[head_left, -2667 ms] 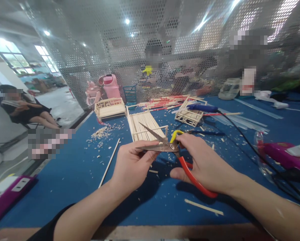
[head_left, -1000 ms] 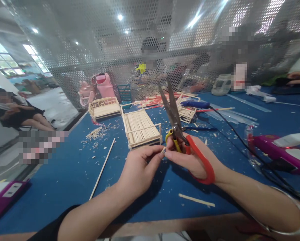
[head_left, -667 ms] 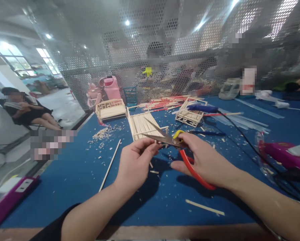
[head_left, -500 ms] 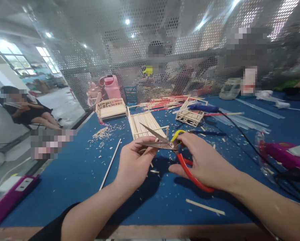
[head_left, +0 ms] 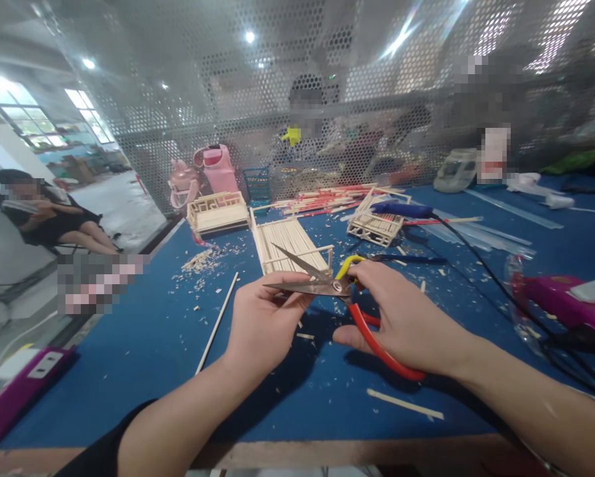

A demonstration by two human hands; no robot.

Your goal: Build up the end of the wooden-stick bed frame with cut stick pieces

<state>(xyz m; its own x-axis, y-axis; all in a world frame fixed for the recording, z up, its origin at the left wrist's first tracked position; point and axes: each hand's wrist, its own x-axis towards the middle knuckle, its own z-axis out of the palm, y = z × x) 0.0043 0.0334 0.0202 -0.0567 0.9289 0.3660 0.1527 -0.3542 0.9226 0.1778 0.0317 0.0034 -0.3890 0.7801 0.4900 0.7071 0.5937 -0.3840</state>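
Note:
My right hand (head_left: 401,311) grips a pair of scissors (head_left: 372,341) with red and yellow handles. Their blades stand apart and point left across the fingers of my left hand (head_left: 262,324). That hand is closed in a pinch behind the lower blade; whatever it pinches is hidden. Just beyond both hands lies a flat panel of pale wooden sticks (head_left: 292,238) with a raised edge along its left side. A loose stick (head_left: 218,321) rests on the blue table to the left, and a short flat strip (head_left: 405,404) lies near the front edge.
Two small stick-built pieces, a bench-like one (head_left: 220,215) and a frame (head_left: 374,228), stand farther back. A blue-handled glue gun (head_left: 401,210) leans on the frame, its cord running right. Purple power strips (head_left: 26,391) flank the table. A person (head_left: 44,212) sits beyond the left edge.
The view has shifted slightly. A small pale bit that showed at my left fingertips is no longer visible. My hands and the parted scissor blades keep nearly the same pose.

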